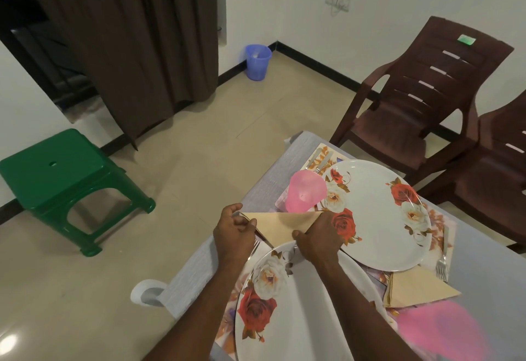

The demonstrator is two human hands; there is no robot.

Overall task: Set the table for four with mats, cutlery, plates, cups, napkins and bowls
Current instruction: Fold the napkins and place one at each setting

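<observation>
A beige napkin (280, 225) folded into a triangle lies between two rose-patterned white plates. My left hand (233, 229) pinches its left corner, and my right hand (317, 236) holds its right side with curled fingers. The far plate (378, 218) rests on a patterned mat (318, 155), with a pink cup (304, 191) beside it. The near plate (293, 309) lies under my forearms, a fork (254, 246) at its left. A second beige napkin (418, 288) and a fork (442, 261) lie at the right. Another pink cup (444, 329) shows blurred at the lower right.
The table (498, 269) has a grey cloth cover, its left edge close to my left hand. Two brown plastic chairs (421, 98) stand behind it. A green stool (65, 178) and a blue bin (258, 61) sit on the tiled floor to the left.
</observation>
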